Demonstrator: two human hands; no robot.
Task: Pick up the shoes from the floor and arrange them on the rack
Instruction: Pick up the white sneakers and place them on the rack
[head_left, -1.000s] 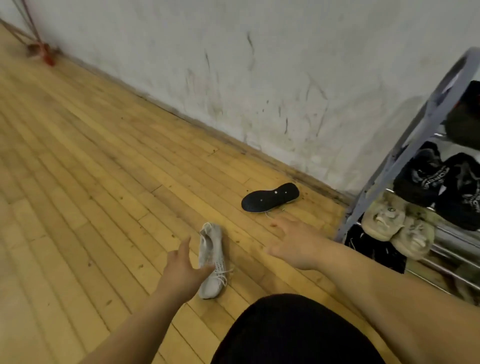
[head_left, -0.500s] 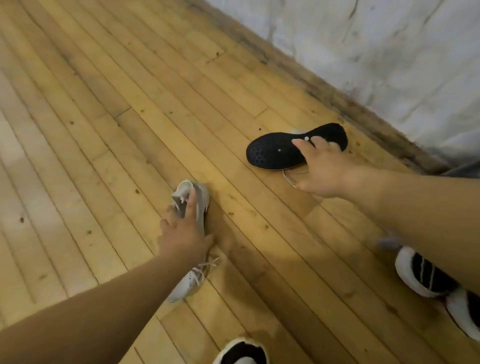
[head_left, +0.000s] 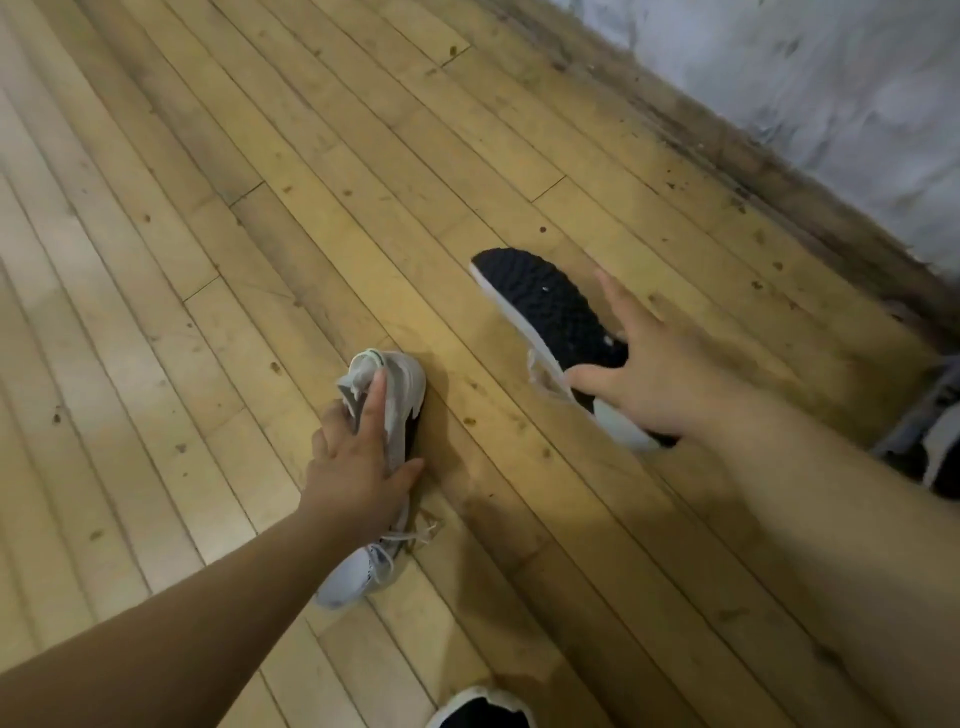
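Head camera, looking down on a wooden floor (head_left: 208, 260): a person reaches both bare arms toward two shoes lying apart on the boards. The left hand (head_left: 358, 467) has its grip closed on a grey-white sneaker (head_left: 402, 387) in the near middle of the scene. The thumb presses the sneaker's right flank, the index finger lies straight along the upper toward the heel, and the remaining fingers curl in at the collar on the left side. The sneaker sits under and just beyond that grip, heel pointing far and toe pointing near. The pale toe shows past the wrist, and loose laces (head_left: 415, 535) trail onto the floor to the right.

To the right and slightly farther away, the right hand (head_left: 660, 374) is spread over a black-soled shoe (head_left: 545, 306). The thumb rests on the sole and the index finger stretches straight along the shoe's far edge. The other fingers are hidden, so it cannot be told whether this grip actually holds the shoe. The shoe is turned sole-up and tilted, its knobbly black tread rimmed in white. One end points far-left and the other passes beneath the palm.

A stained pale wall (head_left: 831, 78) and a worn baseboard (head_left: 727, 156) run along the far right. A black-and-white shoe (head_left: 478, 712) shows at the near edge, and a dark-and-grey shoe (head_left: 940, 452) at the right edge.
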